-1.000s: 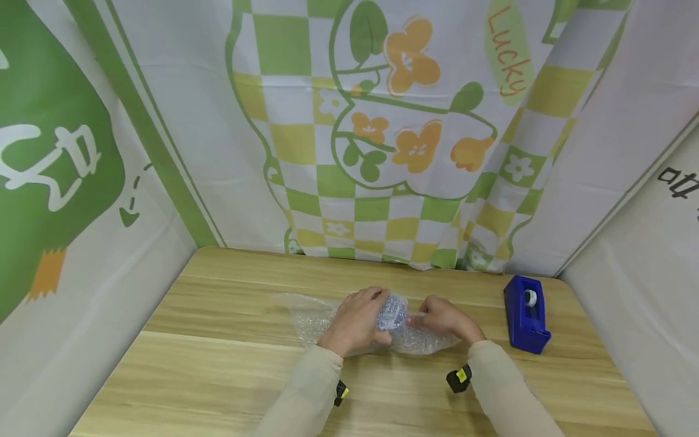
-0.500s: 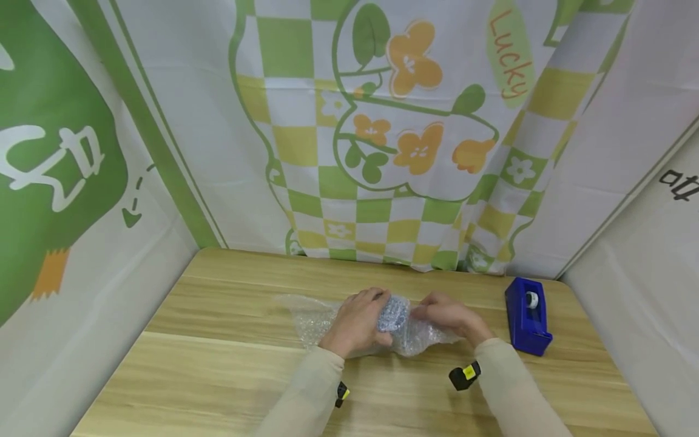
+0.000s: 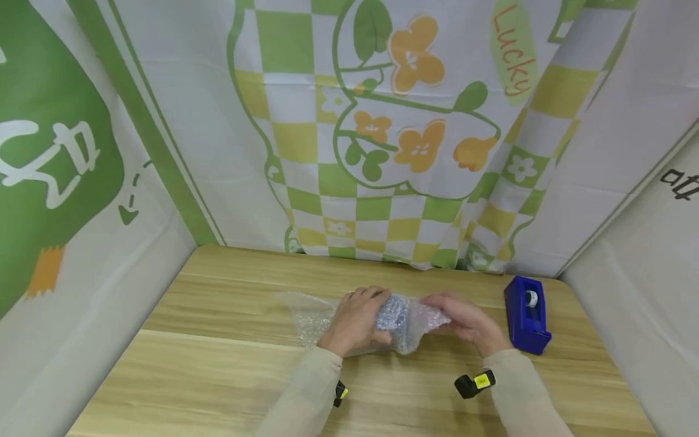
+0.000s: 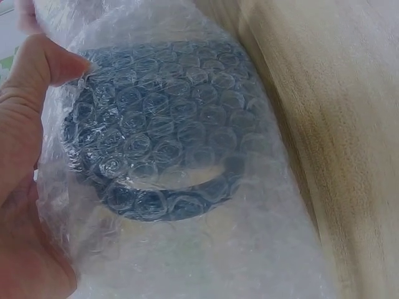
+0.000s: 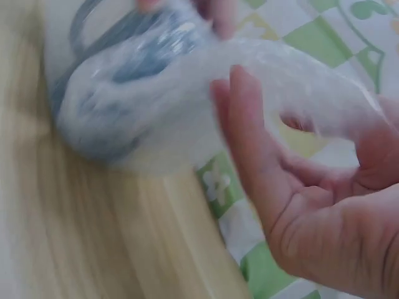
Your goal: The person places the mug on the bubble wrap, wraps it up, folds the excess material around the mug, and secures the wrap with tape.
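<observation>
A blue mug (image 4: pixel 168 106) lies inside clear bubble wrap (image 3: pixel 313 318); its curved handle shows through the film in the left wrist view. My left hand (image 3: pixel 354 321) grips the wrapped mug from the left, with its thumb on the near side. On the other side, my right hand (image 3: pixel 474 323) holds the wrap's right end, raised off the table. Part of that film passes between the thumb and fingers of my right hand (image 5: pixel 305 205) in the right wrist view, which is a little blurred. Some of the left fingers are hidden behind the mug.
A blue tape dispenser (image 3: pixel 526 315) with a small white roll stands at the right of the wooden table (image 3: pixel 164 376). Behind the table hangs a green-and-yellow checked curtain (image 3: pixel 371 209). Printed cloth walls close in both sides.
My right hand has moved right and lifted the wrap's right end, which lay flatter on the table before. The left hand has kept its place on the mug.
</observation>
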Demonstrator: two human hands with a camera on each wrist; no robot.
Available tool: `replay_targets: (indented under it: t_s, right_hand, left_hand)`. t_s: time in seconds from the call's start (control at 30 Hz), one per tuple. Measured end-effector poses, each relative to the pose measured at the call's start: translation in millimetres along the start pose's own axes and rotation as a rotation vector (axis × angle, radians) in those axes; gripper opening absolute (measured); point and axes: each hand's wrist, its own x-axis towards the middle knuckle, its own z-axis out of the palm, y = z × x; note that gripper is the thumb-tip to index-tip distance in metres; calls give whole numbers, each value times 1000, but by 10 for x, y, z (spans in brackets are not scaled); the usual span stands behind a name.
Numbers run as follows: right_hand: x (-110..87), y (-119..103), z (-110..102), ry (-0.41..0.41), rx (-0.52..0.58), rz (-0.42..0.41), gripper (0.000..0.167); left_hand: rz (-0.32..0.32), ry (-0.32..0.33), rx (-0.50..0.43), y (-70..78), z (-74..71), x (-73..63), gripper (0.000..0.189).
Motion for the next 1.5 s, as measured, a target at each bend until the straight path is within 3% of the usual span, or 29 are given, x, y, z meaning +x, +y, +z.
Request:
replay_targets:
  t_s: [0.1, 0.17, 0.3, 0.47, 0.57, 0.7, 0.83, 1.0, 1.2, 1.4, 1.5]
  right_hand:
    - [-33, -75, 39, 6, 86, -12, 26]
    - [-41, -119, 82, -7, 86, -32, 30]
    - [-50, -154, 184, -19, 7, -71, 36]
    - [-53, -119, 324, 56, -110, -139, 37]
    - [-32, -92, 435, 133, -233, -209, 34]
    - [9, -58, 584, 274, -478, -319, 26]
    - [49, -31, 688, 401, -677, -368, 23]
    - [80, -31, 743, 456, -893, -413, 31]
    - [79, -48, 726, 382, -1117, -488, 47]
    - [75, -79, 671, 254, -1110, -437, 55]
    - [75, -88, 644, 219, -1116, -425, 57]
  left_hand:
    - [6, 3, -23, -19, -18, -1, 93]
    - [5, -2, -57, -34, -32, -2, 92]
    - [7, -9, -151, -66, -45, -10, 90]
    - [16, -12, -275, -119, -31, -33, 89]
    - [10, -12, -351, -161, -6, -49, 89]
    - [0, -15, -443, -206, 21, -76, 90]
    - [-1, -9, -482, -236, 44, -104, 92]
    - [-4, 12, -482, -266, 71, -137, 93]
    - [7, 28, -467, -264, 61, -150, 92]
    - [30, 51, -464, -272, 52, -159, 89]
    - [35, 79, -408, -269, 51, -158, 88]
